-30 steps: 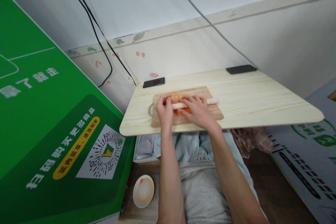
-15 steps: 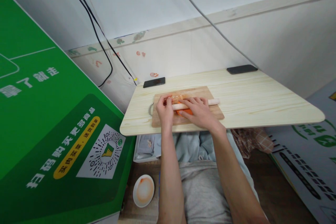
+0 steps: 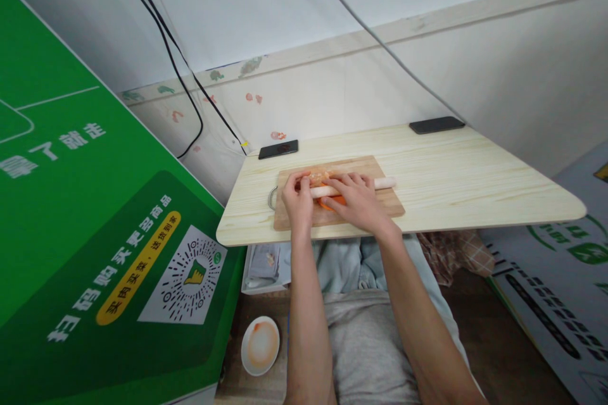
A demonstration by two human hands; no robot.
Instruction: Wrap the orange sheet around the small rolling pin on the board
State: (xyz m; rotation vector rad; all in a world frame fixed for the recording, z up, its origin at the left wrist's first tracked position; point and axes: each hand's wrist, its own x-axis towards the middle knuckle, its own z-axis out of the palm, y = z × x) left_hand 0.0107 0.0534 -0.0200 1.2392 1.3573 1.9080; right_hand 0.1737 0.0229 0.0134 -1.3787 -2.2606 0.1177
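Observation:
A thin pale rolling pin lies aslant across the wooden cutting board. Curled fingers of my left hand close around its left end, which is hidden there. My right hand rests over the pin's middle, thumb on the near side and fingers reaching across it. Beneath and in front of the pin shows a smooth orange sheet, mostly covered by my right hand. Just behind the pin, between both hands, is a shiny, lumpy, translucent orange piece; its kind is unclear.
The board lies on a light wooden table, its metal handle to the left. Two dark phones lie along the wall. A stained white bowl is below the table, beside a green panel.
Almost nothing differs. My hands and the rolling pin hold nearly the same place; the whole view has shifted very slightly.

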